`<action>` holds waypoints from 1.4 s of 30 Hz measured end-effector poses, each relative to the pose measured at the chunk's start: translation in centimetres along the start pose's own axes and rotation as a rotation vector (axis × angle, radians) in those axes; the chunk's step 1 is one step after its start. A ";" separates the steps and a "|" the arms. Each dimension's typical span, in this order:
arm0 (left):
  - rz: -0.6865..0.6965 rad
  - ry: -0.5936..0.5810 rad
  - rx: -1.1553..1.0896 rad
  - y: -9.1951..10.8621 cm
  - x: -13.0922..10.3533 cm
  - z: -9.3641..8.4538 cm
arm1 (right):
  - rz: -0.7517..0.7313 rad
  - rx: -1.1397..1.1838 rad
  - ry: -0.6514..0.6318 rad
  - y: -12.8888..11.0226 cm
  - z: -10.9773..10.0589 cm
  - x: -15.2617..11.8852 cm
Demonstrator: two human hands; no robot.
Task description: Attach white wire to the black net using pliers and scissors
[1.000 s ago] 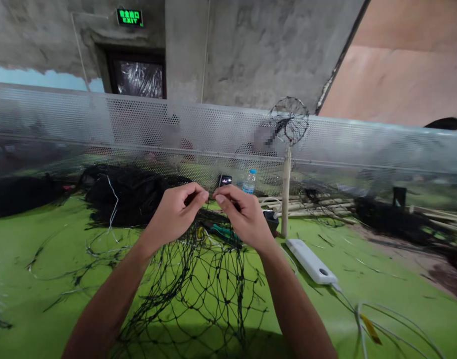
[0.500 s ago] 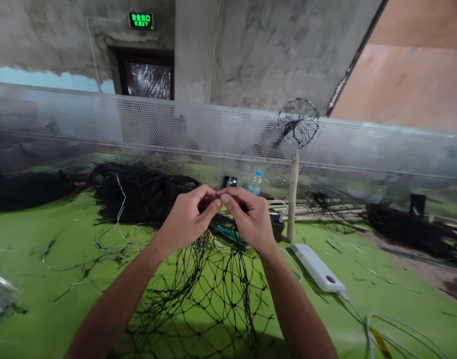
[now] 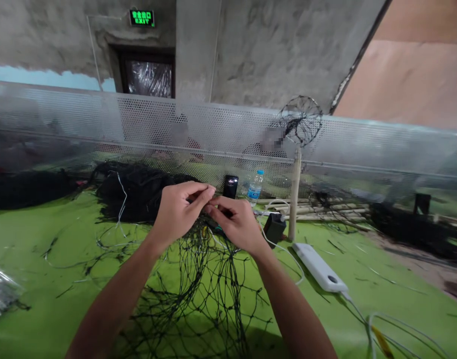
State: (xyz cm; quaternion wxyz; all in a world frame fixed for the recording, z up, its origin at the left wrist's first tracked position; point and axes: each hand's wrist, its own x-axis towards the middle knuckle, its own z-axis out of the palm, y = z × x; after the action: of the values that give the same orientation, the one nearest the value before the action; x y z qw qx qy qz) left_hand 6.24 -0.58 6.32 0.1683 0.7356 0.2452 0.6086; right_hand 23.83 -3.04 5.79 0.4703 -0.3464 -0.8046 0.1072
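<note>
Black net (image 3: 234,281): mesh knotted, ends (image 3: 265,320) loose; looks unfinished.
Left hand (image 3: 181,207), right hand (image 3: 234,219) at net's far end; both grips pinched, can't tell on what.

A workshop is suggested by black netting (image 3: 234,288) spread at lower centre, poles (image 3: 335,217) stacked at right, and a bare concrete wall (image 3: 277,50) at top.

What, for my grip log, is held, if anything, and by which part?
Cannot tell: the left hand and right hand pinch close together, hiding whatever may be between.
</note>
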 end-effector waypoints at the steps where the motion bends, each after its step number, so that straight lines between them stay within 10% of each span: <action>1: -0.018 -0.003 -0.029 -0.1 0.0 -0.1 | 0.000 0.009 0.001 0.1 0.1 0.0; 21: -0.212 -0.159 -0.156 -2.0 1.7 -2.6 | 0.014 0.017 -0.445 2.6 -1.1 0.6; 42: -0.144 -0.093 0.019 -0.8 1.5 -3.1 | -0.012 -0.205 -0.392 1.0 -1.0 0.2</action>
State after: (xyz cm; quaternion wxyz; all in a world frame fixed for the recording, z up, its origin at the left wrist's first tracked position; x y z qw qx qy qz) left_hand 3.27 0.74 7.76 0.2156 0.7451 0.2953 0.5578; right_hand 25.04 -2.33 5.93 0.2680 -0.3603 -0.8892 0.0871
